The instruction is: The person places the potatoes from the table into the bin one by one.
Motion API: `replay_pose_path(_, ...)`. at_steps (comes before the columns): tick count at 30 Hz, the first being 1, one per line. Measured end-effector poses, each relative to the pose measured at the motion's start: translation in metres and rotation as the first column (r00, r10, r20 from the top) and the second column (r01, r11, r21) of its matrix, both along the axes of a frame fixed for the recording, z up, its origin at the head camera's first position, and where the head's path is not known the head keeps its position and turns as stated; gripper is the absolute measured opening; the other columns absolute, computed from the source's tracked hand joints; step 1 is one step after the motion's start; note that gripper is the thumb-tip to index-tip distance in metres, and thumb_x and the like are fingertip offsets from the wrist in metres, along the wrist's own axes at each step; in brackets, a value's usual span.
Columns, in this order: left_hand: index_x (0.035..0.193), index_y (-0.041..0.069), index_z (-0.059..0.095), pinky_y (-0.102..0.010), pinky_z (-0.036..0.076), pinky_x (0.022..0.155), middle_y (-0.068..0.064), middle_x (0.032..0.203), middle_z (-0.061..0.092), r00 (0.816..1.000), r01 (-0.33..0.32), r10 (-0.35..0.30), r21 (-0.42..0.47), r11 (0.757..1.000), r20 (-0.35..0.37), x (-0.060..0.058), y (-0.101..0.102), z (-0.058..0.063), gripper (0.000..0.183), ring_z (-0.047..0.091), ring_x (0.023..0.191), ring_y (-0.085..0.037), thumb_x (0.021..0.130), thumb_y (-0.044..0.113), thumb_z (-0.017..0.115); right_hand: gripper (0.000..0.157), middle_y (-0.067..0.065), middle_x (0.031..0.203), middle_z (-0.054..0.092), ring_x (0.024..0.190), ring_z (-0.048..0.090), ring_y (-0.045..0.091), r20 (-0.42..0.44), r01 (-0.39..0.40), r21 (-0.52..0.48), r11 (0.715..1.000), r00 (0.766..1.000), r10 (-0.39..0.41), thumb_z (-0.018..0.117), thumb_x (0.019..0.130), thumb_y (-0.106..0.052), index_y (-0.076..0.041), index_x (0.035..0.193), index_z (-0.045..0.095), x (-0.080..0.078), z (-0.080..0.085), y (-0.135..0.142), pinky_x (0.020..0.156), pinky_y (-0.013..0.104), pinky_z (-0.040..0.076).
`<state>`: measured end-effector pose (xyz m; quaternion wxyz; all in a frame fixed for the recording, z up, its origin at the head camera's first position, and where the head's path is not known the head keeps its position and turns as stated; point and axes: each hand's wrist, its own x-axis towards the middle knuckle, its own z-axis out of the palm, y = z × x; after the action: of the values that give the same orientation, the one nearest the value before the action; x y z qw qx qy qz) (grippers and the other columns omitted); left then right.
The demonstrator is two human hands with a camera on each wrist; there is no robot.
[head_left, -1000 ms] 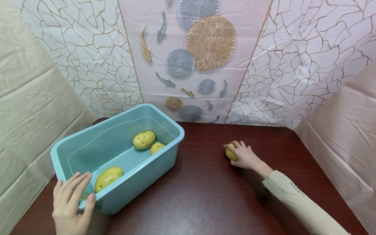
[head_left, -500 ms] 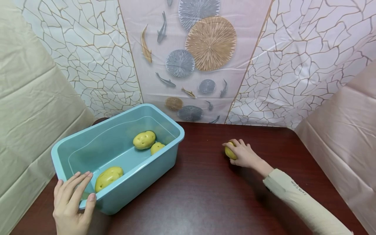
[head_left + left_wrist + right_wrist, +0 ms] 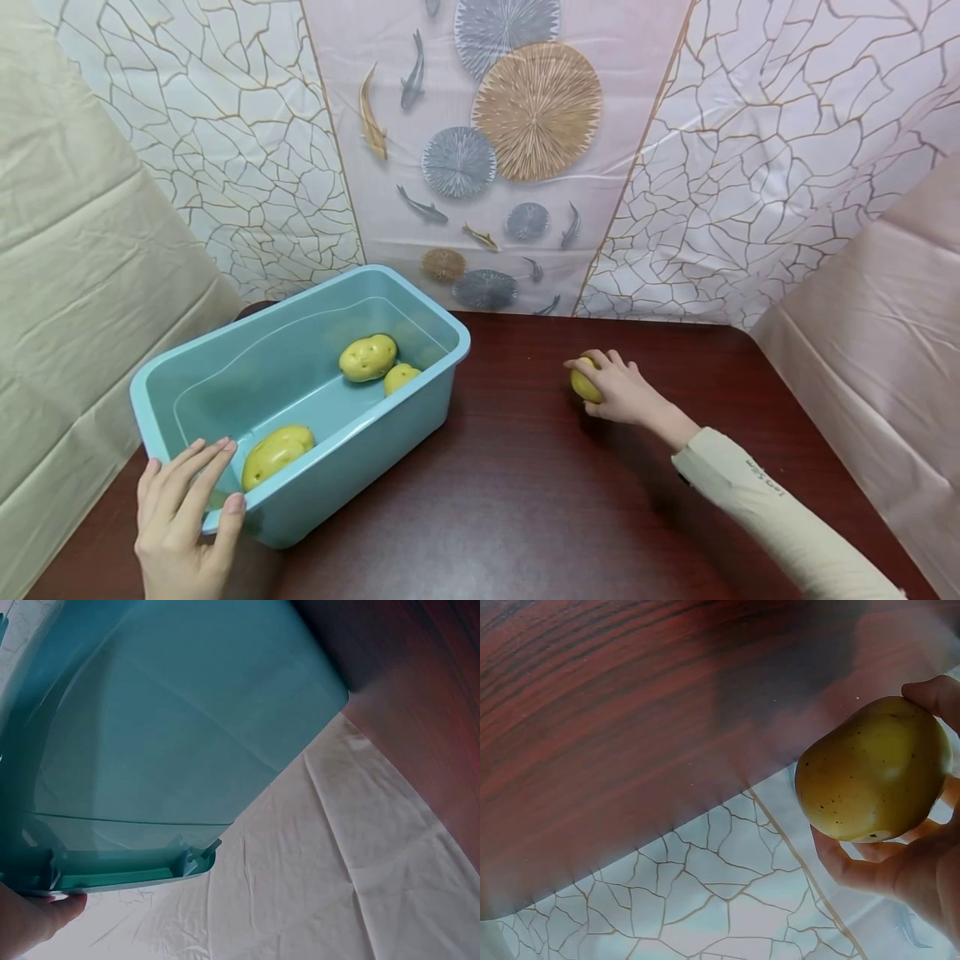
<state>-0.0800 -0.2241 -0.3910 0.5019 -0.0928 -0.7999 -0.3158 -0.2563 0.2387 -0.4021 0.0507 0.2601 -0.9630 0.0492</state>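
A yellow potato (image 3: 585,381) is in my right hand (image 3: 622,392), on the right side of the table. The right wrist view shows the fingers and thumb curled round the potato (image 3: 874,771). At the lower left, my left hand (image 3: 183,525) holds the near corner of a light-blue plastic tub (image 3: 360,450), fingers over the rim and thumb against its long side. Inside the tub lie a large potato (image 3: 277,457) near that hand, another potato (image 3: 368,357) towards the far end, and a smaller potato (image 3: 401,377) partly hidden by the wall.
The dark red wooden table (image 3: 495,517) runs back to a patterned cloth backdrop (image 3: 536,167). Beige cloth (image 3: 97,275) hangs at the left side, and a similar cloth (image 3: 877,333) on the right. Between tub and right hand is a stretch of tabletop.
My right hand has shifted slightly left and away from me with the potato in its grip. The left hand and tub have stayed in place.
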Motion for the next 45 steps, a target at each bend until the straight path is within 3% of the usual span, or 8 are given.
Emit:
replay_pose_path(14,0.101,-0.005,0.064,-0.049,0.017,0.105,-0.025,0.101,0.061,1.0,-0.008,0.008,-0.003,1.0,0.01,0.001,0.001,0.002,0.042,0.041,0.12,0.0,0.085,0.032,0.054,0.063,0.01,0.123,0.047,0.102,0.044,0.029,-0.059,-0.056,0.002,0.998,0.997,0.056,0.07,0.068,-0.022,-0.025,0.126,0.046,0.003,0.018,-0.011,0.065,0.04,0.035)
replay_pose_path(26,0.101,-0.006,0.064,-0.048,0.017,0.105,-0.023,0.103,0.061,1.0,-0.002,0.002,0.003,1.0,0.005,0.001,0.002,0.002,0.042,0.041,0.12,0.0,0.085,0.032,0.053,0.064,0.01,0.125,0.046,0.105,0.043,0.029,-0.07,-0.07,0.004,0.998,0.995,0.07,0.07,0.069,-0.022,-0.026,0.127,0.045,0.007,0.044,-0.026,0.069,0.043,0.037)
replay_pose_path(34,0.1,-0.007,0.064,-0.047,0.017,0.105,-0.005,0.111,0.063,1.0,0.01,-0.009,0.009,1.0,-0.016,0.001,0.003,0.003,0.043,0.042,0.119,-0.001,0.085,0.032,0.053,0.064,0.008,0.126,0.046,0.106,0.043,0.029,-0.083,-0.091,0.008,0.996,0.992,0.091,0.07,0.068,-0.023,-0.026,0.127,0.045,0.008,0.054,-0.034,0.07,0.044,0.038)
replay_pose_path(41,0.104,-0.002,0.065,-0.05,0.016,0.105,-0.017,0.108,0.063,1.0,0.006,-0.006,0.0,1.0,0.007,0.0,-0.002,-0.003,0.039,0.044,0.12,-0.005,0.084,0.03,0.055,0.065,0.01,0.127,0.044,0.108,0.041,0.03,-0.086,-0.105,0.019,0.994,0.991,0.106,0.07,0.069,-0.024,-0.026,0.128,0.044,0.008,0.061,-0.039,0.07,0.042,0.037)
replay_pose_path(45,0.105,-0.001,0.065,-0.051,0.016,0.104,-0.015,0.109,0.063,1.0,0.008,-0.008,-0.001,1.0,0.007,0.0,-0.003,-0.004,0.039,0.044,0.12,-0.006,0.084,0.03,0.055,0.064,0.01,0.128,0.044,0.109,0.041,0.029,-0.088,-0.114,0.025,0.993,0.989,0.116,0.069,0.07,-0.025,-0.026,0.129,0.043,0.008,0.065,-0.042,0.069,0.04,0.036)
